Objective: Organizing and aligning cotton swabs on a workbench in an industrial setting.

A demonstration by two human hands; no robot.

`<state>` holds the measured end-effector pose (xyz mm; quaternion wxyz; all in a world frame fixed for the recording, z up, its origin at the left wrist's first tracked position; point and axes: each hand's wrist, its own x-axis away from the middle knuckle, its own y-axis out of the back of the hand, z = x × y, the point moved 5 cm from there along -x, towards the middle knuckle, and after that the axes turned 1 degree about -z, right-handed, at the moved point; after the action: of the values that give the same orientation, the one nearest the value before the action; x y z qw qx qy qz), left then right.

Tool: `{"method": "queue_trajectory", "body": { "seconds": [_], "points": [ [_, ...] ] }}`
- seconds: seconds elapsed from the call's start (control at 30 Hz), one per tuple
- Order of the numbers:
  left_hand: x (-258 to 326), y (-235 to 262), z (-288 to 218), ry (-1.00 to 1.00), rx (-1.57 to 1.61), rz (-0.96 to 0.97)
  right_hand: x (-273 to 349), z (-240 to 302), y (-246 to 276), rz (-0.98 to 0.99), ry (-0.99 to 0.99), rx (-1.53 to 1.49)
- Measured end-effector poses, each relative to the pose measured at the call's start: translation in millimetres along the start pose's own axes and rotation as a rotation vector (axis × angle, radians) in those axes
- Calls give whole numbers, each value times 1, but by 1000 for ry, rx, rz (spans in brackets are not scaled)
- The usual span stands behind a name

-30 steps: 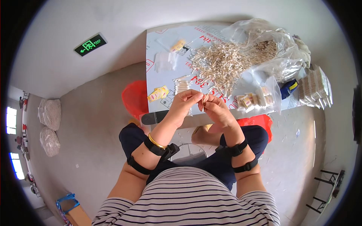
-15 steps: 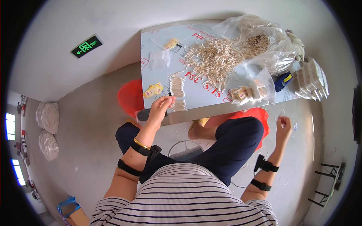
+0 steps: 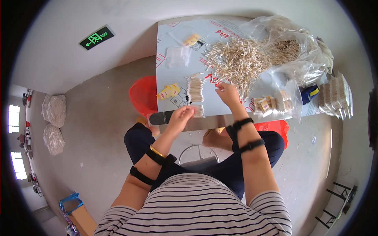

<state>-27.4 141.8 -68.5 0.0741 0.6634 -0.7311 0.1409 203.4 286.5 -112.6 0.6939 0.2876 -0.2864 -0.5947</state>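
Observation:
My left hand [image 3: 182, 117] is at the table's near edge, beside a short row of cotton swabs [image 3: 199, 111]. Its fingertips are pressed together; what they hold, if anything, is too small to make out. Over the table, my right hand [image 3: 229, 95] has its fingers curled in close to the near side of a loose heap of cotton swabs [image 3: 240, 59]. I cannot see what is between those fingertips. A longer row of swabs [image 3: 195, 89], laid side by side, lies between the two hands. Left of it are yellow printed cards [image 3: 168, 91].
Clear plastic sleeves [image 3: 178, 57] lie at the table's left. On the right are filled small packs [image 3: 264, 104] by a clear bag, a blue-and-yellow object [image 3: 310, 94] and stacked swab packages [image 3: 334, 96]. A red bin [image 3: 142, 96] stands beside the table's left edge.
My right hand has swung from beyond the table's right side, over the floor, to the near side of the swab heap. My left hand stays by the short row. The view has shifted slightly.

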Motion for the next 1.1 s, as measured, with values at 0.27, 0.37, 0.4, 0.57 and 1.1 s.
{"method": "queue_trajectory", "body": {
  "seconds": [0.27, 0.37, 0.4, 0.57, 1.1],
  "points": [
    [25, 36, 50, 199, 45, -15, -102, -6, -62, 19, -272, 481],
    [28, 53, 59, 238, 57, -58, -86, 8, -59, 92, -233, 464],
    [26, 57, 60, 249, 67, -65, -73, 15, -54, 145, -207, 426],
    [-1, 49, 60, 145, -10, 6, 35, -11, 38, -196, -179, -322],
    [-3, -8, 10, 64, -190, 118, 231, -80, 196, -671, -253, 156]
  ]
}}
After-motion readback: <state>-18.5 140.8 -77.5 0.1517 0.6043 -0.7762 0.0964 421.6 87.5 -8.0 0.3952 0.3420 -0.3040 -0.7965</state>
